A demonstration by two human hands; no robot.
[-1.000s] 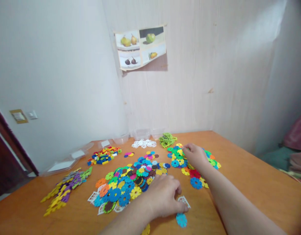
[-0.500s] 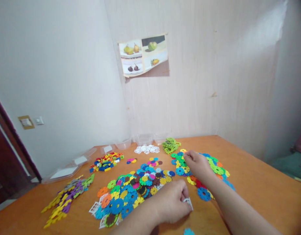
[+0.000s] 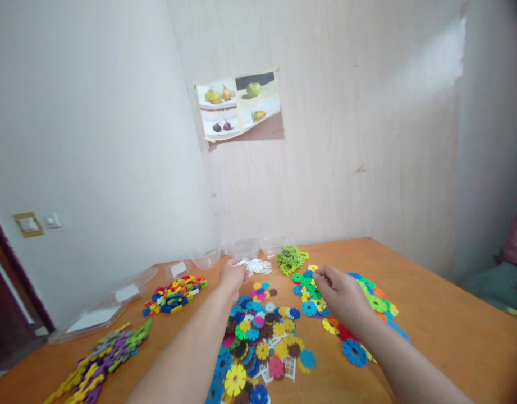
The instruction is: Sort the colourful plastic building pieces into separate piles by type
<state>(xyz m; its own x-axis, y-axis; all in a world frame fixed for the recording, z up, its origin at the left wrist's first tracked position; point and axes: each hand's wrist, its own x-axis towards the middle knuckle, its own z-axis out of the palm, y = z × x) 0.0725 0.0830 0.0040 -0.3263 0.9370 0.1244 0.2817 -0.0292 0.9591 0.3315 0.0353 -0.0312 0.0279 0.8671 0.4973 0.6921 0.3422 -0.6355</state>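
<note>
My left hand [image 3: 233,279] is stretched out at the near-left side of a pile of white plastic pieces [image 3: 259,266]. Its fingers look closed, partly hidden by the hand, with a white lattice piece [image 3: 242,262] at the tips. My right hand [image 3: 337,287] hovers over or rests on a heap of coloured slotted discs [image 3: 309,308] on the right. Thumb and fingers are pressed together there; what is between them, if anything, I cannot make out. Below my left forearm lies a larger mixed heap of slotted discs [image 3: 235,380], with a white window-shaped piece [image 3: 290,367] among them.
Green plastic pieces [image 3: 292,259] are heaped behind the right discs. Small coloured blocks [image 3: 176,293] and purple, yellow and grey interlocking strips [image 3: 115,348] lie left on the orange table [image 3: 456,336]. Clear tubs [image 3: 206,258] and flat lids [image 3: 94,318] line the back and left edge.
My left hand has moved forward and left from the near edge, where it held a white lattice piece, to the white pile. The right hand stays over its discs. The view has shifted slightly.
</note>
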